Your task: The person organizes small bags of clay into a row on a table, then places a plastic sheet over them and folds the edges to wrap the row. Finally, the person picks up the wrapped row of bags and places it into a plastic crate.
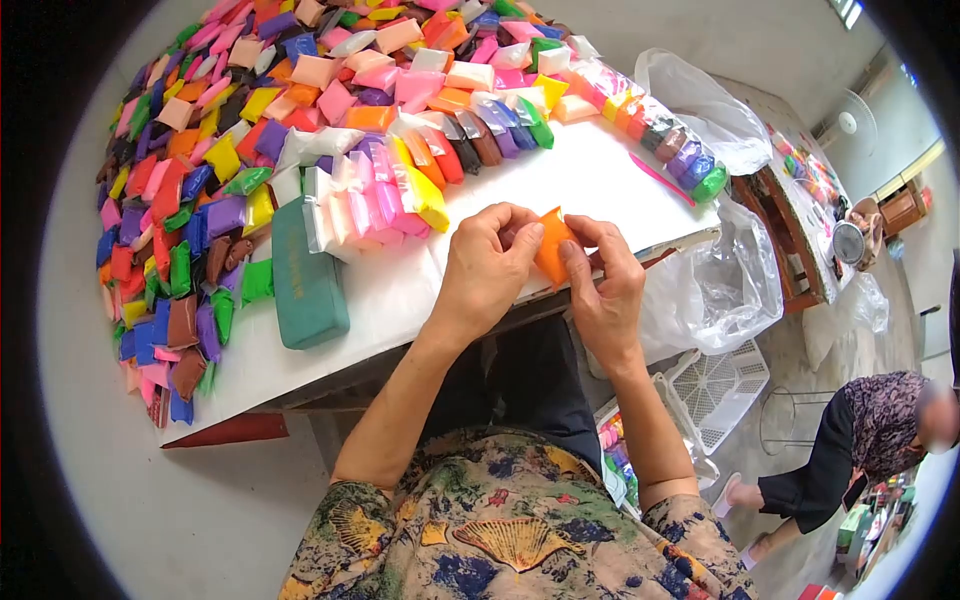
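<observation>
Between my two hands, above the front edge of the white table, is a small orange packet. My left hand pinches its left side with thumb and fingers. The thumb and fingers of my right hand close on its right side. Just left of my left hand stands a row of clear-wrapped packets in white, pink and yellow. Behind it runs another row of colored packets, from orange through brown and blue to green. A teal case lies farther left.
A large heap of colored packets covers the table's left and back. A long clear bag of packets lies at the right edge. Plastic bags hang beside the table above a white crate. Another person is at far right.
</observation>
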The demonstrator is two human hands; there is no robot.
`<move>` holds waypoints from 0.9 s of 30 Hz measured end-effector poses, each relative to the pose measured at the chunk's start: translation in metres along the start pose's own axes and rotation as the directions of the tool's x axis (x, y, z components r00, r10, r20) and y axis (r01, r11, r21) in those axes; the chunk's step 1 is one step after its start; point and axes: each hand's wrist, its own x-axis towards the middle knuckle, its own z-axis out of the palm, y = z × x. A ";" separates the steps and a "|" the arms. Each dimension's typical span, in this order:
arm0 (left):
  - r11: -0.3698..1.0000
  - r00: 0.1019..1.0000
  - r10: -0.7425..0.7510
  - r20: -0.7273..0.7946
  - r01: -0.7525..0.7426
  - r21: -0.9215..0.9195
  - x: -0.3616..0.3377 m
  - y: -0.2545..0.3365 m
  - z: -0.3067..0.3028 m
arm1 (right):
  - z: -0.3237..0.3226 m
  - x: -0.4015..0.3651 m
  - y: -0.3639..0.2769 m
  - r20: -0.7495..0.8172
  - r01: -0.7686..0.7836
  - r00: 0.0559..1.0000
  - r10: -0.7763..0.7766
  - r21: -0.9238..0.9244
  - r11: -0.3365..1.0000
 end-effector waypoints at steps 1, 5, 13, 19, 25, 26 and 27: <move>1.000 1.000 0.000 0.001 0.000 0.024 0.000 0.001 0.000 | 0.000 0.000 -0.001 -0.003 0.012 1.000 -0.012 -0.008 1.000; 0.996 0.999 -0.039 -0.007 0.039 0.085 0.004 0.004 0.001 | 0.001 0.000 -0.001 -0.007 0.068 0.998 -0.068 -0.027 0.997; 0.997 0.999 -0.034 -0.031 0.032 -0.063 0.000 -0.001 0.000 | -0.027 0.026 0.015 0.017 0.088 0.996 -0.086 -0.209 0.974; 0.993 0.995 -0.055 -0.079 0.046 -0.106 -0.002 -0.007 0.000 | -0.051 0.073 0.080 0.119 0.168 0.984 -0.130 -0.855 0.491; 0.986 0.992 -0.071 -0.107 0.053 -0.159 -0.003 -0.008 -0.001 | -0.049 0.079 0.070 0.188 0.161 0.982 0.018 -0.882 0.443; 0.986 0.991 -0.069 -0.111 0.051 -0.160 -0.003 -0.008 -0.001 | -0.049 0.079 0.067 0.205 0.175 0.978 0.022 -0.881 0.439; 0.986 0.992 -0.061 -0.114 0.042 -0.161 -0.004 -0.008 0.000 | -0.048 0.078 0.066 0.222 0.189 0.975 0.025 -0.880 0.436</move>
